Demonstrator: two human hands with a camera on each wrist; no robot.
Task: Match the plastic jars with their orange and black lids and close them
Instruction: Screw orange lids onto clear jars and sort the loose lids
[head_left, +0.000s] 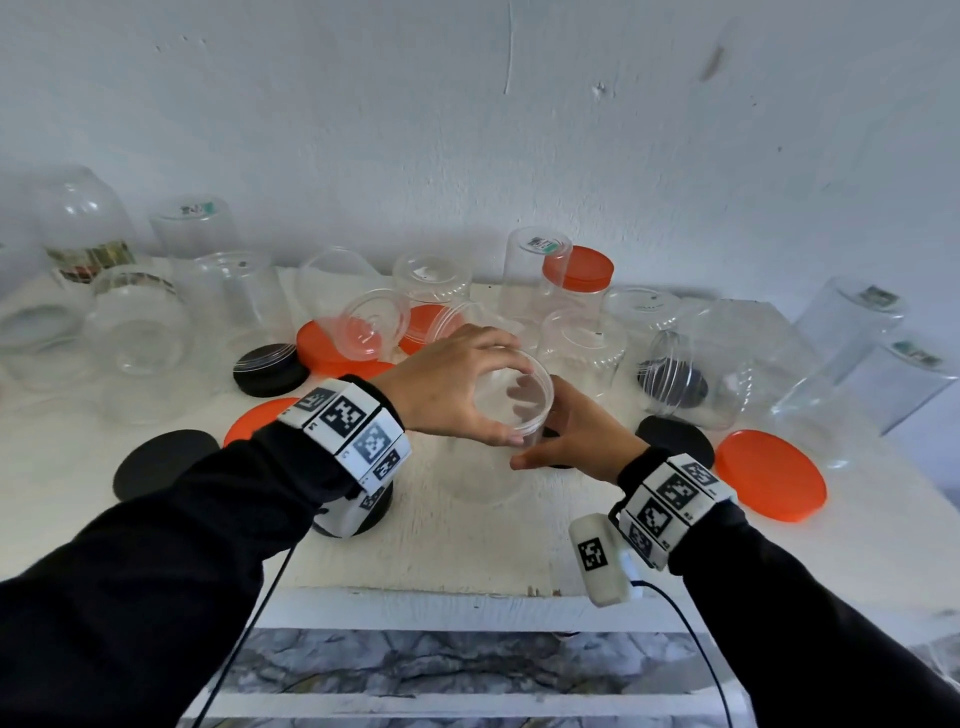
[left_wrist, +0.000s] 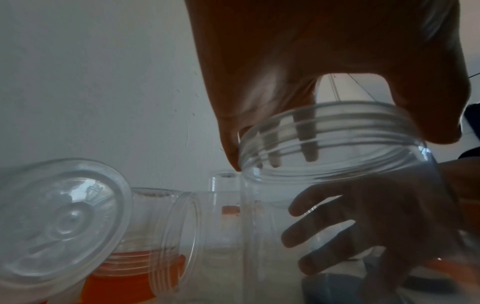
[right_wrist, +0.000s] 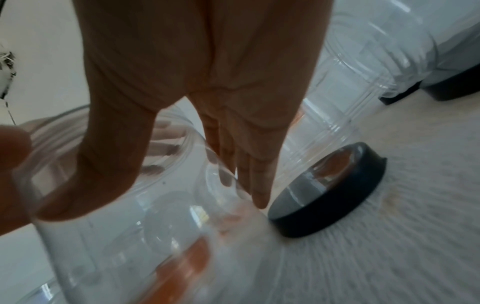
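Observation:
A clear plastic jar (head_left: 483, 478) stands upright with no lid near the middle of the white table. My left hand (head_left: 511, 397) grips its threaded mouth from above, seen close in the left wrist view as the left hand (left_wrist: 337, 144) on the jar (left_wrist: 337, 164). My right hand (head_left: 550, 431) holds the jar's body low on its right side, thumb in front and fingers behind. In the right wrist view the right hand (right_wrist: 161, 203) lies along the jar (right_wrist: 130, 236). A black lid (head_left: 675, 439) (right_wrist: 327, 191) lies just beyond those fingers.
Several clear jars stand upturned or lie on their sides along the wall; one jar (head_left: 576, 291) wears an orange lid. Loose orange lids (head_left: 769, 475) (head_left: 260, 418) and black lids (head_left: 163, 462) (head_left: 270, 369) lie around. The table's front edge (head_left: 467, 592) is near my wrists.

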